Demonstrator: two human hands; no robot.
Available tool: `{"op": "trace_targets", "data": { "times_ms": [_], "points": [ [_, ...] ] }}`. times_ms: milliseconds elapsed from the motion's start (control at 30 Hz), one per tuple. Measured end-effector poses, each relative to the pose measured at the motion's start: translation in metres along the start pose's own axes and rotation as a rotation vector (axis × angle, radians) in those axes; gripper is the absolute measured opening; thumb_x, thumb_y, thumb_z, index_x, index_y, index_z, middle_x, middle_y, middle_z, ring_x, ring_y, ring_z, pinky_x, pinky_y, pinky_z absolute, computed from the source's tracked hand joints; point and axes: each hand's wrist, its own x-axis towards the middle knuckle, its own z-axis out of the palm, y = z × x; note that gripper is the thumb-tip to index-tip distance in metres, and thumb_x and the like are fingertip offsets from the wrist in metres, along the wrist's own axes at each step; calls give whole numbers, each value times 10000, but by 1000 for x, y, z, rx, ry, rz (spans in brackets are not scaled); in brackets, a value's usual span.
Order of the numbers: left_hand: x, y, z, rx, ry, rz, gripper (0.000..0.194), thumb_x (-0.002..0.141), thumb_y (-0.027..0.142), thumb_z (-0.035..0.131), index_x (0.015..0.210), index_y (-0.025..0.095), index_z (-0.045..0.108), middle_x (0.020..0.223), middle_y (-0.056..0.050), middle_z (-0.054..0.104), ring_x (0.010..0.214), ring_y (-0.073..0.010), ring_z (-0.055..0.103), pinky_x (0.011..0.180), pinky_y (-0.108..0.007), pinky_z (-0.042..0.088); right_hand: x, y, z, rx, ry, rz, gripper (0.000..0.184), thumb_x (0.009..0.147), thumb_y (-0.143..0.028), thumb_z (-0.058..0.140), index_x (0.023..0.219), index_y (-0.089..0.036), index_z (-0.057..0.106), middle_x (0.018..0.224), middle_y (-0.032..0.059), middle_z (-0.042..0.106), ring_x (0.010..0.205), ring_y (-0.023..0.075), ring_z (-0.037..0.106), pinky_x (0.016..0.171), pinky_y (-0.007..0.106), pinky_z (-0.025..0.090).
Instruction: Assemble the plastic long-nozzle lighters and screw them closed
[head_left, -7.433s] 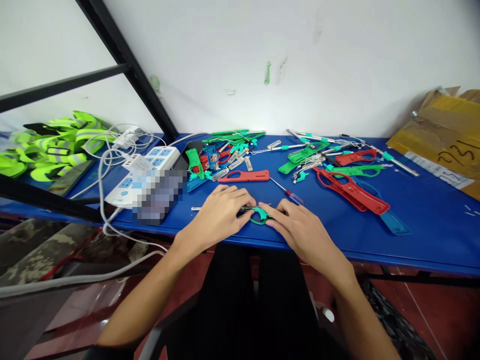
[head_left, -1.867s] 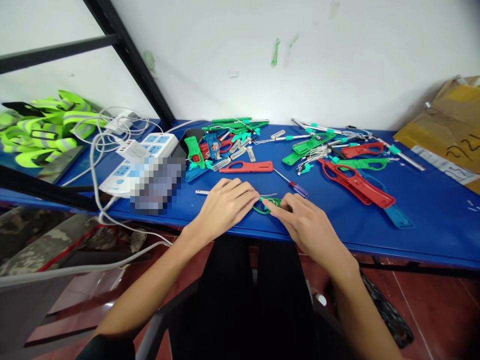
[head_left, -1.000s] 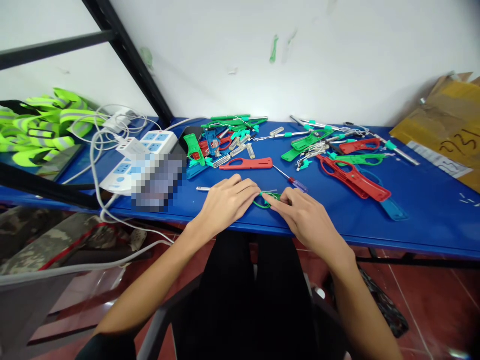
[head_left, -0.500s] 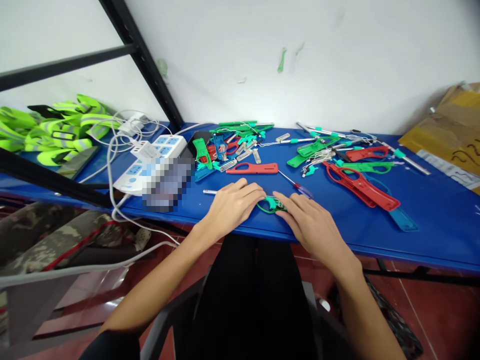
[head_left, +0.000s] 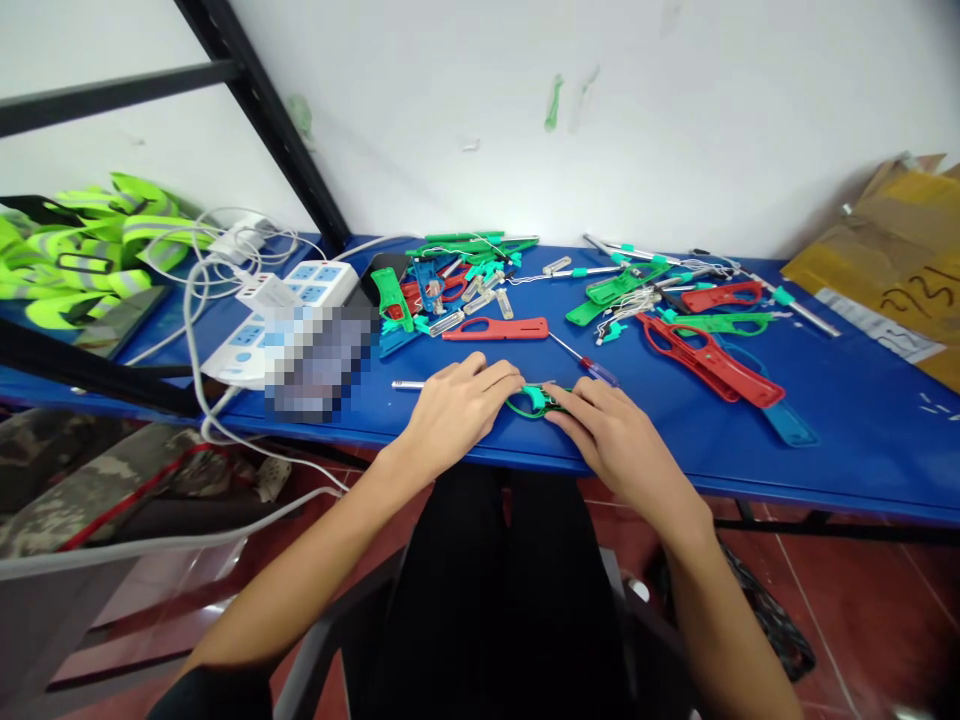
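A small green plastic handle piece (head_left: 534, 401) lies on the blue table (head_left: 862, 420) near its front edge. My left hand (head_left: 457, 407) rests palm down over the piece's left end, fingers curled onto it. From the right, my right hand (head_left: 611, 430) has its fingertips pinched on the other end. A thin metal rod (head_left: 406, 384) sticks out to the left from under my left hand. Most of the piece is hidden by my fingers.
Red (head_left: 495, 329), green and blue plastic handle shells (head_left: 709, 367) and metal rods lie scattered behind. A red-handled screwdriver (head_left: 589, 366) lies just beyond my hands. White power strips with cables (head_left: 277, 310) are at left, neon vests (head_left: 97, 245) far left, a cardboard box (head_left: 892, 260) at right.
Both hands have stayed on the green piece, with only small finger shifts. The head camera has swayed slightly, so the scene slides a little.
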Motion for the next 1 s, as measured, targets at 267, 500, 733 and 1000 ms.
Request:
{"op": "trace_targets", "data": {
  "times_ms": [267,500,733,1000],
  "points": [
    [4,1,1,-20,-14,-19,168,1093,153,585,1168,202,727,1180,-40,813,926,-229,640,742,-356,543,-1,0,4,85,46,86,472,1176,-415,453,1555,-162,573,1091,118,736,1042,298,696,1046,503,534],
    [5,0,0,-91,-30,-26,195,1128,196,534,1183,194,722,1177,-65,809,958,-224,662,795,-354,550,-1,0,0,15,63,99,374,1156,-431,503,1394,-224,703,1119,132,684,1065,316,634,931,476,506],
    [5,-1,-1,-148,-15,-35,240,1153,254,518,1169,191,748,1157,-63,808,973,-216,678,825,-346,557,2,4,-4,208,40,74,288,1137,-392,558,1336,-236,695,1298,140,658,1225,319,612,1130,548,465],
    [4,-3,2,-175,-9,-14,231,1127,198,544,1166,199,771,1171,-59,832,973,-209,712,825,-344,580,4,8,-6,334,-24,73,265,1130,-409,574,1307,-254,697,1263,121,678,1184,306,625,1078,509,535]
  ]
}}
